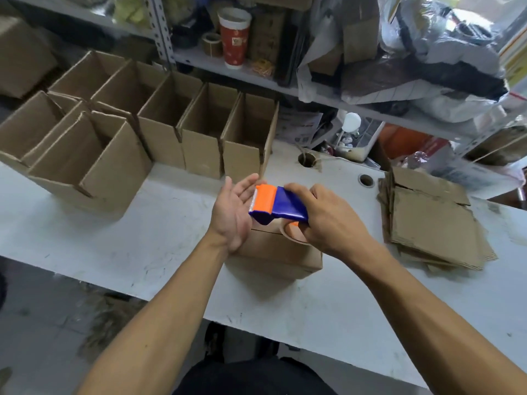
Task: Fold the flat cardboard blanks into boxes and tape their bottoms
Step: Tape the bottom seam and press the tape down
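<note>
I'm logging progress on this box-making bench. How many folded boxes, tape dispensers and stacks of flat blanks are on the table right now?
Open-topped folded boxes standing at the back left: at least 6; overlapping flaps blur the leftmost ones
Box being taped, under the hands: 1
Tape dispenser, gripped by the right hand: 1
Stack of flat blanks: 1; sheets inside uncountable
Total: at least 9

A small packing and storage room: assembled cardboard boxes (159,121) line a scuffed white worktable (114,240), flat cardboard blanks (433,223) are stacked at 1 end, and metal shelving (162,32) behind holds tape rolls (212,42), bags and supplies.
</note>
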